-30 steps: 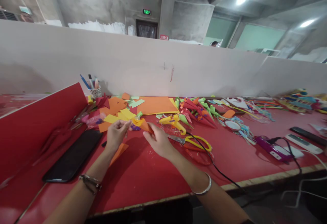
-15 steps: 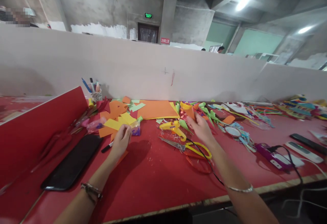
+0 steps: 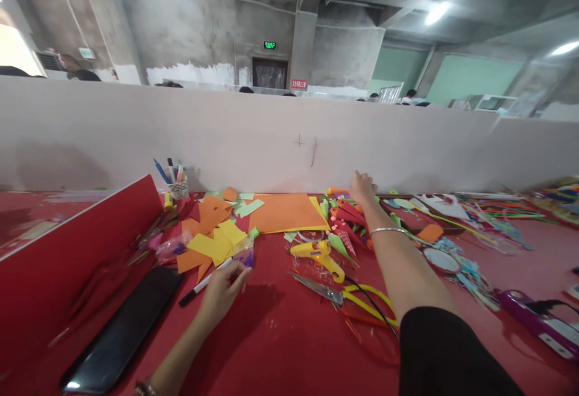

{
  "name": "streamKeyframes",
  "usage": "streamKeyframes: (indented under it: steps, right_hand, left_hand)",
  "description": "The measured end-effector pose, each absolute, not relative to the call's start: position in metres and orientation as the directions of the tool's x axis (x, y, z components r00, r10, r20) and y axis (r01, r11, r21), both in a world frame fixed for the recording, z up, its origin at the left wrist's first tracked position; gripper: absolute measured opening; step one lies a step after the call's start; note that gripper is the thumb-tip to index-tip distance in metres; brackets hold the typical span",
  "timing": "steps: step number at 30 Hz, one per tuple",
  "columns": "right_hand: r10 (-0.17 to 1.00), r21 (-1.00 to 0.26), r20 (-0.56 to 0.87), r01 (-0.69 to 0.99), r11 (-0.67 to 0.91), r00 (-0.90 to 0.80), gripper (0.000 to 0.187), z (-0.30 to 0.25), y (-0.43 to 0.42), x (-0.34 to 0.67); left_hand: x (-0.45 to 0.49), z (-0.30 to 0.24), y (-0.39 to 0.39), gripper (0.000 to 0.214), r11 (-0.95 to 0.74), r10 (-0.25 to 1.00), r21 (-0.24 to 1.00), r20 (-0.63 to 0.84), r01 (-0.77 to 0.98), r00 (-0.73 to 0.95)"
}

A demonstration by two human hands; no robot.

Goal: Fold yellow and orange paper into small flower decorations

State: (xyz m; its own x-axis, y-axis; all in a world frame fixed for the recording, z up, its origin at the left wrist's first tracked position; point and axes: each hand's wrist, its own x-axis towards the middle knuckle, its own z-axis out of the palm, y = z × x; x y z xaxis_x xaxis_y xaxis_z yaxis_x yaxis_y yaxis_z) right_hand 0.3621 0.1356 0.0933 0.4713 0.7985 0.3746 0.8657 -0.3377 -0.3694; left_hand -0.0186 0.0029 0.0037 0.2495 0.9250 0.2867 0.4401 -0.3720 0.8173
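My right hand (image 3: 363,188) reaches to the back of the table, over a pile of red and green felt cones (image 3: 350,212). Its fingers are curled, and whatever they hold is hidden. Just left of it lies an orange rolled piece (image 3: 337,191). My left hand (image 3: 221,290) hovers at the front left, fingers loosely bent and apart, nothing visible in them. Close by it are a black-and-white marker (image 3: 199,287), yellow felt pieces (image 3: 221,242) and a clear bag with purple print (image 3: 245,254). A yellow glue gun (image 3: 314,251) and yellow-handled scissors (image 3: 339,296) lie between my arms.
Orange felt sheets (image 3: 284,212) lie at the back. A black phone-like slab (image 3: 122,330) and a red board (image 3: 90,269) are at left, near a pen cup (image 3: 178,188). A purple power strip (image 3: 538,323) sits at right. A white partition (image 3: 226,137) stands behind.
My right hand has moved away from me to the back of the pile; the orange piece it held no longer shows in its fingers. My left hand has lowered and loosened. The view has shifted.
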Motion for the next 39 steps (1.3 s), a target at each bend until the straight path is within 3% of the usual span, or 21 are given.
streamKeyframes:
  steps: [5, 10, 14, 17, 20, 23, 25, 29, 31, 34, 36, 39]
  right_hand:
    - [0.783, -0.342, 0.4, 0.87, -0.355, 0.476, 0.038, 0.09, 0.131, 0.363]
    - [0.799, -0.328, 0.479, 0.919, -0.221, 0.363, 0.033, 0.111, 0.109, 0.349]
    - [0.843, -0.316, 0.513, 0.949, 0.009, 0.162, 0.023, 0.133, 0.063, 0.321]
    - [0.806, -0.268, 0.563, 0.882, 0.388, -0.184, 0.019, 0.138, 0.008, 0.292]
    - [0.825, -0.338, 0.462, 0.795, 0.504, -0.326, 0.021, 0.126, -0.051, 0.266]
    - [0.879, -0.442, 0.329, 0.766, 0.467, -0.346, 0.022, 0.094, -0.098, 0.251]
    - [0.927, -0.509, 0.266, 0.778, 0.367, -0.263, 0.022, 0.065, -0.122, 0.246]
    - [0.986, -0.601, 0.149, 0.785, 0.15, -0.075, 0.025, 0.015, -0.15, 0.237]
    - [0.99, -0.622, 0.11, 0.772, 0.134, -0.083, 0.026, 0.005, -0.153, 0.228]
    - [0.976, -0.592, 0.078, 0.779, 0.209, -0.202, 0.027, 0.012, -0.144, 0.209]
    - [0.961, -0.529, 0.068, 0.807, 0.263, -0.268, 0.027, 0.024, -0.134, 0.195]
    - [0.954, -0.409, 0.031, 0.868, 0.283, -0.297, 0.025, 0.042, -0.122, 0.172]
  left_hand:
    - [-0.017, 0.006, 0.0, 0.037, -0.405, 0.906, 0.765, 0.262, 0.5, 0.332]
    - [-0.015, 0.009, -0.001, 0.029, -0.433, 0.899, 0.759, 0.33, 0.486, 0.286]
    - [-0.017, 0.011, 0.001, 0.02, -0.407, 0.912, 0.81, 0.336, 0.423, 0.235]
    - [-0.023, 0.021, 0.003, 0.02, -0.364, 0.931, 0.858, 0.321, 0.363, 0.175]
    - [-0.04, 0.041, -0.004, 0.024, -0.344, 0.939, 0.873, 0.322, 0.345, 0.122]
    - [-0.069, 0.06, -0.022, 0.024, -0.412, 0.89, 0.778, 0.456, 0.473, 0.025]
    - [-0.089, 0.066, -0.036, 0.024, -0.382, 0.859, 0.747, 0.504, 0.544, -0.09]
    - [-0.11, 0.058, -0.053, 0.033, -0.373, 0.873, 0.626, 0.487, 0.685, 0.029]
    - [-0.109, 0.049, -0.054, 0.04, -0.363, 0.888, 0.558, 0.449, 0.746, 0.097]
    - [-0.097, 0.036, -0.051, 0.042, -0.303, 0.915, 0.398, 0.375, 0.866, 0.148]
    - [-0.086, 0.027, -0.05, 0.03, -0.284, 0.934, 0.286, 0.298, 0.915, 0.197]
    - [-0.073, 0.01, -0.053, 0.05, -0.297, 0.933, 0.119, 0.246, 0.947, 0.262]
